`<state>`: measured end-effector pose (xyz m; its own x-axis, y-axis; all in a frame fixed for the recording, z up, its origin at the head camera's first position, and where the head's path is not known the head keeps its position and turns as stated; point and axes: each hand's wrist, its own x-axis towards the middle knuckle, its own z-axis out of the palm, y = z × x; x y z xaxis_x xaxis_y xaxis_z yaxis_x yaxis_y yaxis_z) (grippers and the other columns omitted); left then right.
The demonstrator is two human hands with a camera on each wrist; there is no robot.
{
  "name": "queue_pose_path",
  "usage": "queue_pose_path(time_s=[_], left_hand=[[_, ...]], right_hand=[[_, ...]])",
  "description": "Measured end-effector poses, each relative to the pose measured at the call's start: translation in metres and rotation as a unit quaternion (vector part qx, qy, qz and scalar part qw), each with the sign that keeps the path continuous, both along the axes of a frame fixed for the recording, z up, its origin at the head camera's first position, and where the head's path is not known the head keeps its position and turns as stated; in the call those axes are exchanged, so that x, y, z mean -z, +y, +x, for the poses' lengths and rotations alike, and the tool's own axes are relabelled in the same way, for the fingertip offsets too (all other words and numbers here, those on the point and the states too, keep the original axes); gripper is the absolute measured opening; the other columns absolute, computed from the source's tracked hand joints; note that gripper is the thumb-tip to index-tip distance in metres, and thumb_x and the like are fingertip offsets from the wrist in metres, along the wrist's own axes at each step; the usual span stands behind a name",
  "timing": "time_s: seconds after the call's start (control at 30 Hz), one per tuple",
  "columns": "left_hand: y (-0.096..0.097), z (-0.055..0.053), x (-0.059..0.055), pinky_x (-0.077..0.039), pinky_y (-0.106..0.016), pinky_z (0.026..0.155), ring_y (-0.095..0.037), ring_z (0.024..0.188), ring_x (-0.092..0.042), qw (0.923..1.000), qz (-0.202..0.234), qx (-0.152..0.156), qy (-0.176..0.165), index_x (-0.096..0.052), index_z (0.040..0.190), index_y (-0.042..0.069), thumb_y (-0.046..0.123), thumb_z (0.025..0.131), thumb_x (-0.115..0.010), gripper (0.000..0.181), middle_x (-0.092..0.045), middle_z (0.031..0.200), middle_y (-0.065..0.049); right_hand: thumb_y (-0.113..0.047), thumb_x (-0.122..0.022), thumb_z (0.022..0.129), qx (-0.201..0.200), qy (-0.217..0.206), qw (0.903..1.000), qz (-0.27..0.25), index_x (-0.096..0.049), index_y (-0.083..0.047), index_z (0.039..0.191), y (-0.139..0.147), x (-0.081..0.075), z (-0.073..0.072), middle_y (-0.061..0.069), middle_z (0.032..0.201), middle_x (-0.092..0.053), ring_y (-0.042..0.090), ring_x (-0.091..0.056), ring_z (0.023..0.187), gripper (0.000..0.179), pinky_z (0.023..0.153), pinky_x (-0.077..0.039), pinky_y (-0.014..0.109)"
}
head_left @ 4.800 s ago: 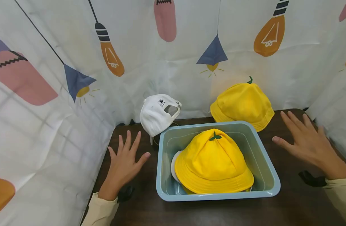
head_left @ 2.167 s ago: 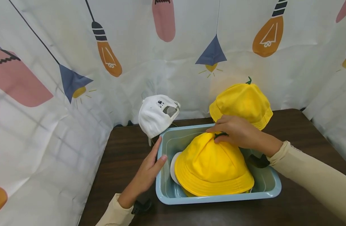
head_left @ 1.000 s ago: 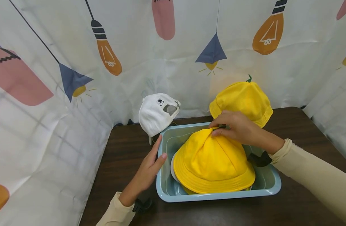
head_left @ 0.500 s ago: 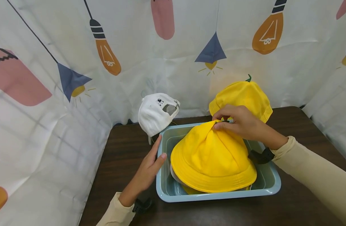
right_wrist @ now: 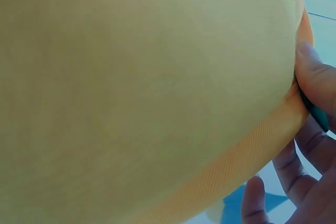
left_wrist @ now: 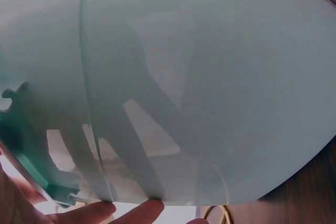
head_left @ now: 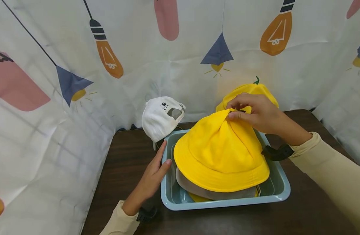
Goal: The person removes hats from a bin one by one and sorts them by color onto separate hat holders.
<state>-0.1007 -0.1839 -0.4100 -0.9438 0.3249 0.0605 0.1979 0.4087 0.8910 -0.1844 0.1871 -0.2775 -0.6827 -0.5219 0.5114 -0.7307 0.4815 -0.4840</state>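
Printed curtain behind dark table. Head: right hand pinches a yellow hat by its crown, over a blue tub; left hand, fingers straight, touches the tub. Left wrist: fingertips against tub wall. Right wrist: thumb against cloth.

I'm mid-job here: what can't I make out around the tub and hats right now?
Head: most of the grey item, covered by the held yellow hat.
Head: lower part of the rear yellow hat, behind the held hat and right hand.
Head: print on the white cap, too small to read.
Left wrist: inside the tub, blocked by its wall.
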Motion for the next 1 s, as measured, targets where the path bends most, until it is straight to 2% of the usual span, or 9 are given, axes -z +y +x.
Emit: queue_pose_path(time_s=[0.3, 0.5, 0.77, 1.0], left_hand=[[0.0, -0.001, 0.001, -0.036, -0.065, 0.112, -0.033, 0.154, -0.028, 1.0, 0.004, 0.002, 0.003, -0.008, 0.165, 0.036, 0.036, 0.11, -0.043, 0.065, -0.011, 0.172, 0.004], [-0.001, -0.001, 0.002, -0.035, -0.067, 0.112, -0.037, 0.152, -0.031, 1.0, -0.001, -0.001, 0.008, -0.008, 0.165, 0.033, 0.036, 0.11, -0.043, 0.065, -0.013, 0.172, 0.0], [-0.001, -0.003, 0.005, -0.037, -0.067, 0.11, -0.041, 0.15, -0.035, 0.9997, 0.001, 0.009, 0.021, -0.008, 0.166, 0.031, 0.032, 0.111, -0.041, 0.064, -0.014, 0.172, -0.003], [-0.001, -0.002, 0.004, -0.041, -0.067, 0.107, -0.042, 0.149, -0.036, 0.9996, 0.008, 0.011, 0.024, -0.009, 0.166, 0.03, 0.03, 0.111, -0.041, 0.064, -0.014, 0.172, -0.004]], right_hand=[[-0.007, -0.075, 0.091, 0.033, -0.006, 0.9994, -0.001, -0.074, -0.011, 0.106, 0.009, -0.028, -0.002, -0.003, 0.1, -0.072, 0.005, -0.059, 0.088, 0.015, 0.085, -0.048, 0.014], [-0.007, -0.074, 0.093, 0.059, -0.005, 0.9982, -0.012, -0.075, -0.011, 0.104, 0.013, -0.044, -0.003, -0.011, 0.096, -0.07, 0.007, -0.058, 0.086, 0.012, 0.087, -0.047, 0.017], [-0.006, -0.072, 0.094, 0.105, 0.021, 0.9935, -0.036, -0.075, -0.007, 0.104, 0.021, -0.067, -0.005, -0.015, 0.094, -0.067, 0.011, -0.055, 0.086, 0.01, 0.081, -0.046, 0.019], [-0.012, -0.07, 0.096, 0.156, 0.033, 0.9865, -0.038, -0.072, -0.004, 0.11, 0.031, -0.078, -0.015, -0.013, 0.096, -0.062, 0.011, -0.054, 0.088, 0.017, 0.081, -0.048, 0.008]])
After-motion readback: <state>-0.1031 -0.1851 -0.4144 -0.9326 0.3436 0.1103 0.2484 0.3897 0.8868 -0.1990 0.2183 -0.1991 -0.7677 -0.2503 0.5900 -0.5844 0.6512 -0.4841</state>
